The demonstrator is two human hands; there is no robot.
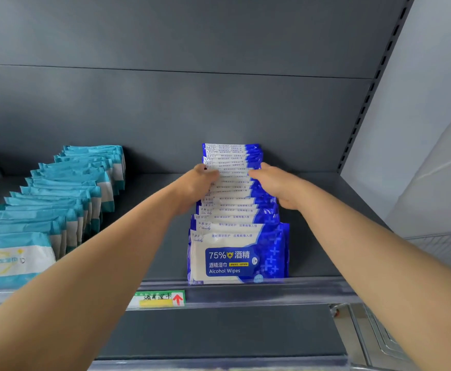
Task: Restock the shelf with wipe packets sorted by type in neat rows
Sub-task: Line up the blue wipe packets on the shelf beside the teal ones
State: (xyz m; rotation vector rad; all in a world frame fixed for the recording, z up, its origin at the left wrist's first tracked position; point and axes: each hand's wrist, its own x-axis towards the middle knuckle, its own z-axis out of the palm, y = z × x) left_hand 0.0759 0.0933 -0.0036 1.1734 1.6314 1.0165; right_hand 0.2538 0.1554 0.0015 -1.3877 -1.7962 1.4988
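A row of blue and white alcohol wipe packets stands upright on the grey shelf, running from the front lip to the back wall. My left hand presses the row's left side about midway back. My right hand presses the right side opposite it, its fingers curled over the packets' tops. A second row of teal and white wipe packets stands at the left, leaning a little and fanned toward the front.
A green and yellow price label with a red arrow sits in the shelf's front rail. The slotted upright and a pale wall bound the shelf on the right. A bare strip of shelf separates the two rows.
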